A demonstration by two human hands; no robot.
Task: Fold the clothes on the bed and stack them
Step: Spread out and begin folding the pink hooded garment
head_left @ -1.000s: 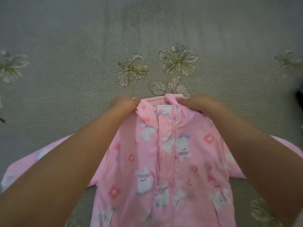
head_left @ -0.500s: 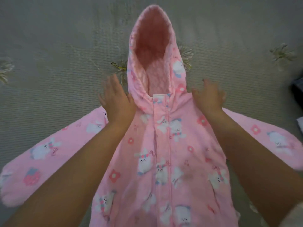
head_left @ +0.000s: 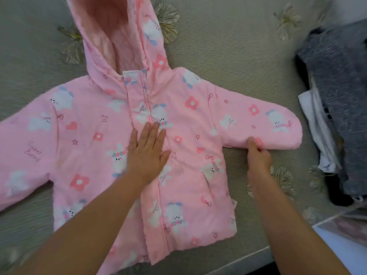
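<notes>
Pink padded cloth, printed with white bunnies, red flowers and small hearts, makes up the hooded jacket (head_left: 178, 135) that lies face up and spread on the bed (head_left: 238, 56), hood pointing away from the person, both sleeves out to the sides, the front placket closed down the middle. The left hand (head_left: 148, 153) lies flat on the chest just beside the placket, fingers straight and slightly spread, pressing the body down. The right hand (head_left: 258, 153) pinches the lower edge of the right sleeve (head_left: 258, 124) near the armpit, fingers curled around the hem of that fold. The likely next step is to bring this sleeve across the chest, and that is where trouble could come: the quilted fill looks puffy and springy, so a fold may not hold its crease and could spring open once the pinch lets go. A grip this close to the armpit leaves the rounded cuff end free, so it could trail or flop under instead of lying square. If the flat hand lifts too soon, the slick-looking shell might slide on the ribbed bedcover and skew the whole garment. The bulky hood, lined in a paler quilted pink, stands open and would make any final bundle lumpy and prone to tipping on a stack. To the right, well apart from the sleeve's end, sits a pile of clothes (head_left: 337, 96): a grey flecked knit over white and dark pieces. The bedcover is grey-green, finely ribbed, with embroidered flowers (head_left: 166, 22).
</notes>
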